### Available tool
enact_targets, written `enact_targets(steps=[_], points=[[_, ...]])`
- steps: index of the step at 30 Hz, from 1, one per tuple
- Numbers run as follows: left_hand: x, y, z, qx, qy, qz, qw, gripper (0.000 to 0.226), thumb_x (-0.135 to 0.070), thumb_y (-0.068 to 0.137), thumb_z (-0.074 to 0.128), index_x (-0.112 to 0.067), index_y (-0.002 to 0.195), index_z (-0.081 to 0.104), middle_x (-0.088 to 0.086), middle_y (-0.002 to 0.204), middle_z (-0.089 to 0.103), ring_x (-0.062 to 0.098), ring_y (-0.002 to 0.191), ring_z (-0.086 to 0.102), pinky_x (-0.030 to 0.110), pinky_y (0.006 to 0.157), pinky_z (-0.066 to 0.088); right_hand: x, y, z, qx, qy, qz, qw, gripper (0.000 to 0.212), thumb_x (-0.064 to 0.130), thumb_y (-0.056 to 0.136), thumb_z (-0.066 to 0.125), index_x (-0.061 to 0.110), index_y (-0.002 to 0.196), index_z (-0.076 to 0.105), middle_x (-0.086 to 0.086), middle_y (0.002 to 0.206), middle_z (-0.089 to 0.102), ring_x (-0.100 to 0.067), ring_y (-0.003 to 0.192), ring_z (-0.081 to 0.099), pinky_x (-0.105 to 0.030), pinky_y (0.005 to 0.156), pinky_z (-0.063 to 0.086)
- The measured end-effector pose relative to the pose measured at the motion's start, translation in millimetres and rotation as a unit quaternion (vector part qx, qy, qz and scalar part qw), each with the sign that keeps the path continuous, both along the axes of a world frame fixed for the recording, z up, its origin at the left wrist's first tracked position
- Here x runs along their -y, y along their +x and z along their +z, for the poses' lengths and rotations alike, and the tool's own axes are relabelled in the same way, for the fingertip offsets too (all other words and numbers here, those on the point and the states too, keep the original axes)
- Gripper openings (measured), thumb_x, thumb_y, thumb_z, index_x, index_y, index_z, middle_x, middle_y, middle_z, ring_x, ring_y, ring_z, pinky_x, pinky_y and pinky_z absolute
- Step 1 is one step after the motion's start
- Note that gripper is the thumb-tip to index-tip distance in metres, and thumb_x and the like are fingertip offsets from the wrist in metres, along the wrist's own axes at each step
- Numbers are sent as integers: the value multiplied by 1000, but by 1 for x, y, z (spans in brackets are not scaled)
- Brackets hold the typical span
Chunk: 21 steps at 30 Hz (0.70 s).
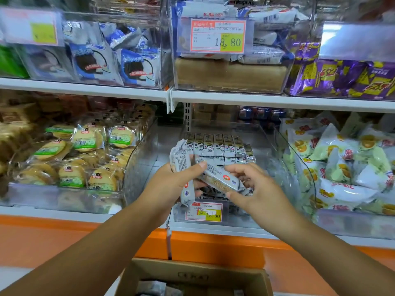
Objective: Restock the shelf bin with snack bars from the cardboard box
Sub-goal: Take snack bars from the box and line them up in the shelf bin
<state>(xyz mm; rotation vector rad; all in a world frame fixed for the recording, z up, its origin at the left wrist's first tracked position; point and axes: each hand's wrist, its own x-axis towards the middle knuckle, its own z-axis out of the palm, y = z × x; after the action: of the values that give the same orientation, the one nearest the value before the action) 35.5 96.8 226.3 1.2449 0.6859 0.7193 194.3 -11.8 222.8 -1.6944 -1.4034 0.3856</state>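
1. clear plastic forms the shelf bin [237, 217], which sits at the middle of the lower shelf [64, 214], its front wall at the shelf's front edge and carrying a price label [204, 211].
2. a row of bars [218, 144] stands on end against the bin's back wall, packed side by side, with another layer under it.
3. the left hand [171, 184] is over the bin's front edge, fingers wrapped round an upright bar [181, 161] in a grey-white wrapper, printed back facing the camera, thumb laid across it. whether it holds more than one bar, i cannot tell.
4. the right hand [260, 189] is just beside it, fingers and thumb pinching the right end of a slanted bar [220, 178]. that bar spans the gap between the hands, and its left end touches the upright bar.
5. the cardboard box [192, 272] stands open at the bottom edge of the view, below the shelf's orange front. its contents are blurred.
6. a bin of round biscuits [85, 157] is left of the shelf bin, and a bin of white and yellow packets [342, 167] is to its right.
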Motion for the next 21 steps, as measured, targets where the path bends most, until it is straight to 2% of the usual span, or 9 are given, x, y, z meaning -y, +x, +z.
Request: enact_targets(steps=[3, 5, 8, 9, 10, 12, 15, 17, 21], points=[[0, 0, -2, -7, -19, -1, 1000, 19, -10, 90, 67, -13, 109, 66, 11, 98, 77, 26, 90, 75, 33, 71, 63, 0, 0, -2, 62, 15, 8, 998, 42, 6, 82, 72, 32, 113, 61, 18, 111, 52, 9, 100, 48, -2, 81, 36], [-2, -1, -2, 5, -40, 4, 999, 20, -2, 90, 64, -12, 106, 65, 14, 100, 76, 27, 90, 74, 32, 71, 63, 0, 3, -3, 5, 17, 8, 1000, 37, 12, 84, 72, 36, 109, 62, 17, 112, 55, 6, 102, 52, -8, 85, 41], [-4, -5, -2, 34, -49, -8, 998, 23, 4, 89, 61, -12, 105, 64, 16, 106, 75, 31, 98, 72, 34, 76, 62, 1, 6, 3, -154, -14, 29, 988, 31, 17, 87, 69, 38, 109, 63, 14, 115, 63, -2, 105, 61, -27, 95, 50], [-4, -5, -1, 42, -51, -15, 998, 24, 5, 89, 61, -13, 104, 64, 15, 106, 74, 32, 99, 72, 34, 77, 62, 2, 7, 3, -177, -14, 33, 984, 31, 14, 87, 68, 36, 109, 64, 14, 114, 65, -2, 105, 62, -29, 96, 51], [-3, -6, 0, 48, -52, -21, 997, 25, 6, 89, 61, -13, 104, 65, 15, 106, 75, 31, 98, 72, 34, 78, 62, 3, 7, 3, -181, -7, 35, 983, 33, 11, 86, 69, 34, 110, 64, 15, 112, 65, 3, 105, 61, -25, 96, 50], [-2, -6, 2, 51, -54, -26, 997, 27, 7, 88, 61, -15, 105, 67, 12, 104, 76, 29, 94, 73, 33, 76, 62, 4, 6, 2, -145, 15, 30, 989, 40, 9, 85, 69, 37, 112, 60, 20, 115, 61, 13, 107, 55, -11, 94, 45], [-1, -5, 2, 48, -55, -30, 997, 30, 0, 89, 63, -18, 113, 67, 12, 107, 75, 30, 92, 72, 35, 76, 62, 4, 6, -1, -55, 31, 19, 998, 44, 10, 86, 69, 39, 117, 58, 22, 115, 54, 9, 113, 50, -3, 86, 38], [-1, -5, 2, 45, -57, -26, 997, 30, -3, 89, 64, -17, 115, 67, 15, 108, 74, 32, 94, 71, 37, 79, 62, 4, 8, -3, -31, 35, 12, 999, 41, 10, 86, 69, 35, 117, 60, 22, 111, 53, 5, 112, 50, -4, 85, 39], [0, -4, 1, 44, -59, -13, 997, 22, 1, 89, 63, -10, 108, 66, 19, 107, 74, 29, 93, 73, 37, 79, 62, 3, 8, -5, -70, 47, 13, 996, 41, 7, 84, 71, 37, 110, 59, 21, 109, 57, 1, 107, 57, -18, 88, 47]])
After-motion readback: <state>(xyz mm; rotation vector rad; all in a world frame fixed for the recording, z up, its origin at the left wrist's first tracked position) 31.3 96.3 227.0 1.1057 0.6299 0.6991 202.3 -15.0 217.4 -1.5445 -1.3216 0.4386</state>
